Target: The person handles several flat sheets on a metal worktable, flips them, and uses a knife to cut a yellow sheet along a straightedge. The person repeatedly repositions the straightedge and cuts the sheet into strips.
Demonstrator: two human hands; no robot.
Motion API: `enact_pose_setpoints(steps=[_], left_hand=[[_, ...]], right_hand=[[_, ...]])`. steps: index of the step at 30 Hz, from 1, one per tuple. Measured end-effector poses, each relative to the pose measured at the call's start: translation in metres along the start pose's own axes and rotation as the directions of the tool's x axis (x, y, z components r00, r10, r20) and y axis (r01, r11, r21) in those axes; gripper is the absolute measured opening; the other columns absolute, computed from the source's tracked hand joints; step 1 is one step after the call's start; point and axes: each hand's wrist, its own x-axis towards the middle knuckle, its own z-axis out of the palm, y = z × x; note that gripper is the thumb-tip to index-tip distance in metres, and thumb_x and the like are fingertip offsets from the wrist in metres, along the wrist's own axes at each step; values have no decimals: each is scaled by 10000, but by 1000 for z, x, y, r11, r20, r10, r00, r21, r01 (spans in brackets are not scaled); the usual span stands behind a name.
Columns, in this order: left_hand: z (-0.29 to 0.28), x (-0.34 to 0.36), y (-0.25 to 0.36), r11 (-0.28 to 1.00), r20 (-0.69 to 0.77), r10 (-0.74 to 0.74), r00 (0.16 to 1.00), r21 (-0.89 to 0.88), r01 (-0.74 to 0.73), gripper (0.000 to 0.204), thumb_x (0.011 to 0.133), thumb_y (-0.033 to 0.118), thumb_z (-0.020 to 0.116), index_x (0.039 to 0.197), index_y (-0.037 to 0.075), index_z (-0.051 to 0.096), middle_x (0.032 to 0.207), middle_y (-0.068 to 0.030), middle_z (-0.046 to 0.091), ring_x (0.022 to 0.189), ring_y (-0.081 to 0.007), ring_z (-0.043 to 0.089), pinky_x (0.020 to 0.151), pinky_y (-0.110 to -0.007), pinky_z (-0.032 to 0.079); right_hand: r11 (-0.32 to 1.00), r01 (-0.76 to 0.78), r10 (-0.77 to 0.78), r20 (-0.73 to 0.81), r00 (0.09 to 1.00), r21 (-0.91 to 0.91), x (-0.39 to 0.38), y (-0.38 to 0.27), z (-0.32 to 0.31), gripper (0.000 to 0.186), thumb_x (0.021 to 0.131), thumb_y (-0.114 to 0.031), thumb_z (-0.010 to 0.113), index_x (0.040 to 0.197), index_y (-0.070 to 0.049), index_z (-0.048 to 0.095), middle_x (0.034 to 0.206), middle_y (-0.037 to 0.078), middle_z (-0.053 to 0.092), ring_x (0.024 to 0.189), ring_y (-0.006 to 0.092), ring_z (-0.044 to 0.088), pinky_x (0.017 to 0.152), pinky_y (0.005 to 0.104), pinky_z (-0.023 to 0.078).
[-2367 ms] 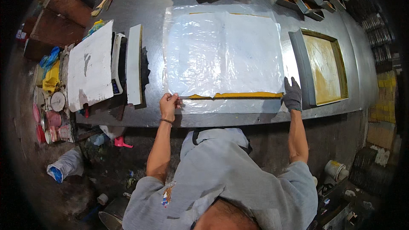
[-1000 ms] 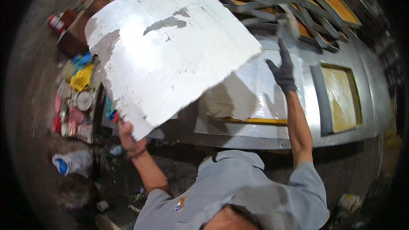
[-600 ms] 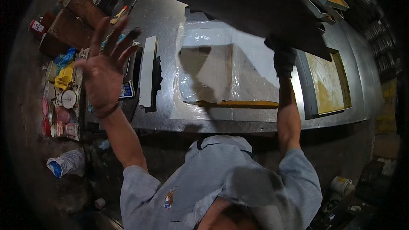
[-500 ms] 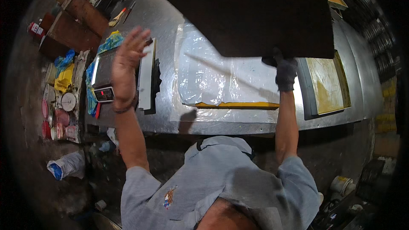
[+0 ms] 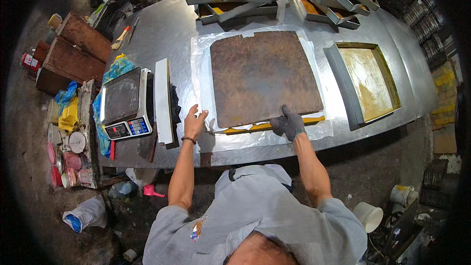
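A square rust-brown board (image 5: 265, 73) lies on white sheeting and clear plastic (image 5: 311, 64) on the metal table, over a yellow layer (image 5: 267, 125) showing along its near edge. My bare left hand (image 5: 195, 121) is open just left of the board's near-left corner, fingers apart, holding nothing. My gloved right hand (image 5: 289, 123) rests against the board's near edge with fingers spread. A white narrow strip (image 5: 162, 98) lies farther left, beside a digital scale (image 5: 122, 98). A shallow metal tray with a yellowed base (image 5: 373, 83) sits to the right.
The metal table (image 5: 412, 68) curves across the view, with stacked trays (image 5: 235, 10) along its back and brushes (image 5: 122, 37) at back left. Brown boxes (image 5: 68, 59) and cluttered containers (image 5: 73, 142) stand left. A sack (image 5: 86, 216) and buckets (image 5: 368, 216) are on the floor.
The lifted board, white on one side, has been turned over and laid on the sheeting, dark side up. The scale is uncovered. Both hands have come down to the board's near edge.
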Motion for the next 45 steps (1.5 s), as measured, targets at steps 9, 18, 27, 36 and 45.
enact_pose_setpoints(steps=[9, 18, 27, 36, 45], left_hand=[[21, 45, -35, 992, -50, -70, 996, 101, 74, 721, 789, 385, 848, 1318, -51, 625, 1058, -191, 738, 957, -284, 709, 883, -385, 549], [12, 55, -8, 996, -60, -65, 996, 61, 69, 498, 931, 358, 722, 648, 31, 473, 633, 13, 408, 638, -131, 362, 581, -366, 304], [18, 44, -17, 984, -220, 37, 975, 178, 3, 500, 893, 332, 698, 710, -56, 441, 609, -141, 400, 601, -229, 368, 602, -442, 338], [30, 33, -9, 965, -392, 6, 920, 243, 98, 321, 879, 309, 740, 1040, 33, 707, 860, -153, 686, 783, -345, 633, 763, -482, 494], [35, 25, -17, 911, -231, -188, 955, 321, 257, 495, 860, 397, 762, 1154, 8, 679, 1110, -204, 723, 1069, -378, 675, 924, -484, 508]], right_hand=[[244, 99, -328, 14, 945, -965, -10, -67, -38, 497, 981, -476, 577, 942, 5, 697, 825, 216, 724, 767, 378, 711, 738, 474, 560], [91, 84, -614, 11, 789, -992, 136, -170, -109, 659, 978, -576, 441, 1087, 0, 741, 1139, 259, 708, 1116, 413, 663, 961, 497, 496], [294, 123, -599, -83, 796, -948, 166, -187, -119, 669, 816, -486, 769, 1239, 27, 698, 1246, 228, 702, 1144, 357, 683, 987, 395, 505], [58, 46, -671, -5, 742, -997, 154, -196, -113, 606, 816, -450, 770, 1224, -8, 695, 1207, 234, 705, 1150, 376, 671, 1008, 435, 503], [199, 97, -485, -12, 874, -975, 129, -179, -132, 574, 908, -445, 690, 1280, -9, 661, 1260, 228, 684, 1184, 353, 657, 1013, 432, 497]])
